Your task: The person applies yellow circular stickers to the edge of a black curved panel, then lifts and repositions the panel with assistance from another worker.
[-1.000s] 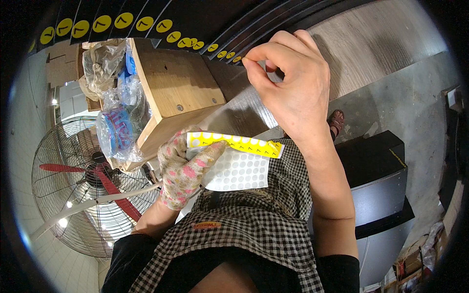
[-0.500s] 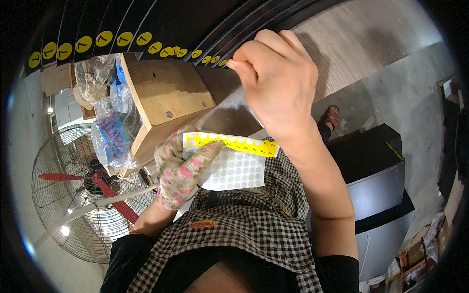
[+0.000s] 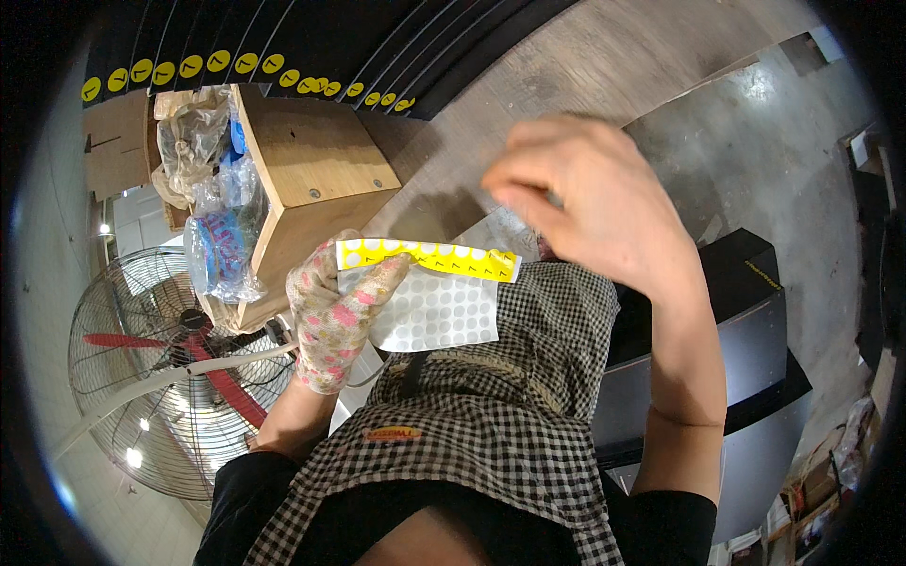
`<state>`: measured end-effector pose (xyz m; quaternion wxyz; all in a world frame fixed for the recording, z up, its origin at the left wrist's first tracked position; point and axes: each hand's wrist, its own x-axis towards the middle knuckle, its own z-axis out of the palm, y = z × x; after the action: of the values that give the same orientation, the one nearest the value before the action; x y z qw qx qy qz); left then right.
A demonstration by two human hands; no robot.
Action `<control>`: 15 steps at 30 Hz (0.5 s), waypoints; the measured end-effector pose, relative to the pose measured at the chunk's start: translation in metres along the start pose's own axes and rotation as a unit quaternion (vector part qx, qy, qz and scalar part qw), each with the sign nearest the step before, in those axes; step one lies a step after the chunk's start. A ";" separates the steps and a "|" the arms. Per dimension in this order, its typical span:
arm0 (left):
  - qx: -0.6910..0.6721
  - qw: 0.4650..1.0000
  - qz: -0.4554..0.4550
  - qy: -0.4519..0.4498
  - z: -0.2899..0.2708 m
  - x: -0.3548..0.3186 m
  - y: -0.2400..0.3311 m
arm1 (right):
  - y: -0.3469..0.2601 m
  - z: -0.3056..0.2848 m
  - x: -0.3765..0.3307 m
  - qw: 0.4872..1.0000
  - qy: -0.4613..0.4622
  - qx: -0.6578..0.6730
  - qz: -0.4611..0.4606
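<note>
My left hand (image 3: 332,316), in a flowered glove, pinches a sheet of round stickers (image 3: 436,313) between thumb and fingers. The sheet's top edge is folded over, showing a strip of yellow stickers and pale bare circles; its lower part shows grey circles. My bare right hand (image 3: 599,203) hangs in the air to the right of the sheet, touching nothing I can see. Its fingers are curled and smeared by motion. Ahead stands a row of black panels (image 3: 311,42), with round yellow stickers (image 3: 192,66) along their near edges, the rightmost one (image 3: 405,105) included.
Left of centre stands a wooden box (image 3: 321,151) beside plastic-wrapped goods (image 3: 222,250). A caged fan with red blades (image 3: 193,325) is at the left. Dark panels (image 3: 708,377) are stacked at my right, near the concrete floor (image 3: 746,160).
My right hand has left the rightmost panel's edge and moved right and nearer me. The sticker sheet in my left hand has shifted slightly left.
</note>
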<state>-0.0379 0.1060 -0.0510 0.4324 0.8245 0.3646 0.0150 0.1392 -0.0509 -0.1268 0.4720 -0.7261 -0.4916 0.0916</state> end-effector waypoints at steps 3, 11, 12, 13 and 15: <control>0.015 1.000 0.014 -0.003 -0.002 0.000 0.000 | -0.010 -0.005 -0.015 0.991 -0.094 0.095 0.015; -0.021 1.000 -0.018 0.005 -0.004 -0.001 0.002 | -0.014 0.003 -0.014 0.989 -0.099 0.106 0.024; -0.021 1.000 -0.009 0.002 -0.004 0.000 0.001 | -0.015 0.004 -0.013 0.990 -0.090 0.104 0.016; -0.021 1.000 -0.001 0.000 -0.004 0.000 0.001 | -0.016 0.004 -0.011 0.991 -0.082 0.102 0.008; 0.002 1.000 0.013 0.005 -0.005 0.000 0.000 | -0.012 -0.002 -0.006 0.992 -0.032 0.125 0.011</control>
<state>-0.0394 0.1100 -0.0477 0.4285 0.8300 0.3563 0.0242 0.1301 -0.0560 -0.1180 0.5423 -0.6633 -0.4831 0.1806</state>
